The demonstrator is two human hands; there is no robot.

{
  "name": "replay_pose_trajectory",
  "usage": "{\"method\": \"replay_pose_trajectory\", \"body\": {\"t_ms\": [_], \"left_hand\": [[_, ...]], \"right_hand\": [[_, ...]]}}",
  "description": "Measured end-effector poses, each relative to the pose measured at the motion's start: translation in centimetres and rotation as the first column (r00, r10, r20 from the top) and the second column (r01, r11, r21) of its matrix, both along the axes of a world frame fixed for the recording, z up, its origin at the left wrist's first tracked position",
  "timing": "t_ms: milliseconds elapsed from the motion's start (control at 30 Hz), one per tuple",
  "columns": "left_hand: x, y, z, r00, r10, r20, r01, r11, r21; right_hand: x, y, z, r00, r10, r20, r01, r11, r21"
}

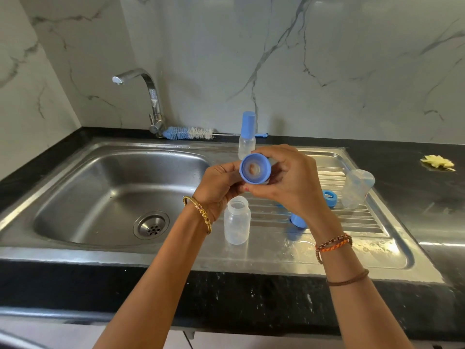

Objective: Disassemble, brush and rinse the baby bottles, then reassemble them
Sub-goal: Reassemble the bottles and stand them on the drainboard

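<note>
Head view, single frame. Centre of frame: left hand [221,182] and right hand [289,180] raised together over the sink unit, fingers of both curled round one blue collar ring [255,172] with its teat seated inside, open underside turned toward the camera; the teat appears not yet pushed out of the ring. Directly below the hands: open clear bottle body [237,223], upright, no top fitted, standing on the steel drainer [352,222] just beside the basin. Upper centre, behind the hands: small bottle [247,136], fully assembled with blue cap on, apparently untouched. Right of centre: second clear bottle body [357,188], tilted on the drainer ridges, beside a loose blue ring [329,197]; a further blue part [298,220] shows below the right wrist, kind not certain. Upper left of centre: bottle brush [188,133] lying on the worktop [415,172] at the foot of the tap [148,102], no water running that can be seen. Left half: basin [113,192], holding no parts. Far right: yellow scrap [437,162] on the worktop. Assessment: disassembly part done, two bottles opened, one still whole; brushing, rinsing and reassembly appear wholly outstanding.
</note>
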State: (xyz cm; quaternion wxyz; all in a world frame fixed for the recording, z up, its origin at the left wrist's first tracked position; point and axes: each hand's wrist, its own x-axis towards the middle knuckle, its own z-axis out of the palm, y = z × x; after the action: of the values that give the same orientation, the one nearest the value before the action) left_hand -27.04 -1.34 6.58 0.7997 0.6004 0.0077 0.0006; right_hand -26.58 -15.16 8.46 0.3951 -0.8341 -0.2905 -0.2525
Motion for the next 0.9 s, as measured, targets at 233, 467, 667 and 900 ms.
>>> {"method": "replay_pose_trajectory", "body": {"t_ms": [233,467,667,900], "left_hand": [[0.2,0.5,-0.3,1.000,-0.019,-0.020,0.018,0.999,-0.028],[0.8,0.5,0.6,0.996,-0.012,-0.090,-0.004,0.984,-0.180],[1.4,0.7,0.8,0.993,-0.033,-0.115,0.007,0.976,-0.217],[1.3,0.8,1.1,0.997,-0.016,-0.069,0.007,0.991,-0.136]], "right_hand": [[-0.1,1.6,-0.7,0.993,-0.075,0.090,0.070,0.996,0.061],[-0.4,3.1,-0.7,0.986,-0.150,0.072,0.133,0.971,0.200],[-0.6,3.8,-0.5,0.984,-0.152,0.093,0.121,0.954,0.275],[-0.3,3.5,-0.6,0.995,-0.101,0.003,0.095,0.940,0.328]]}}
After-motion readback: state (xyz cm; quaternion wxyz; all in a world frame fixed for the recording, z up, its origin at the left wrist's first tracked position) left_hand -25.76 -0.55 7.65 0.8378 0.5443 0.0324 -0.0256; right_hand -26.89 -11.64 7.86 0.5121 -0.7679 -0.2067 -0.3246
